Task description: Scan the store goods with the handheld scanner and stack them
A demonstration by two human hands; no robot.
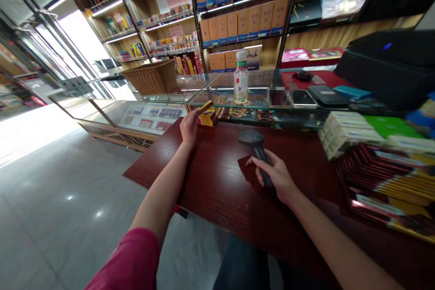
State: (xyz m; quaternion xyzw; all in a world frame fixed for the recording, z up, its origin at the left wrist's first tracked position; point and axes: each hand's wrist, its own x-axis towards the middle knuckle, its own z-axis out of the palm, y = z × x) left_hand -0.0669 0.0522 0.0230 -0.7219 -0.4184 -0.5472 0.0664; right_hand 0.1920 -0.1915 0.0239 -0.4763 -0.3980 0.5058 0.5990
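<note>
My right hand (277,176) is wrapped round the handle of a black barcode scanner (251,138), held above the dark red wooden table (217,167). At the table's far left part, my left hand (189,126) has its fingers closed on a thin yellow packet (205,108). That packet is tilted over a small stack of yellow and red packets (208,118), beside the glass counter. Part of the stack is hidden behind my hand. At the right lie larger piles of red and yellow packets (377,167), apart from both hands.
A clear bottle (241,79) stands on the glass counter (217,84), with a phone (304,99) and a mouse (303,75) to its right. White-green boxes (350,131) sit behind the right-hand piles. A wicker basket (151,77) rests at the back left. Stocked shelves line the wall.
</note>
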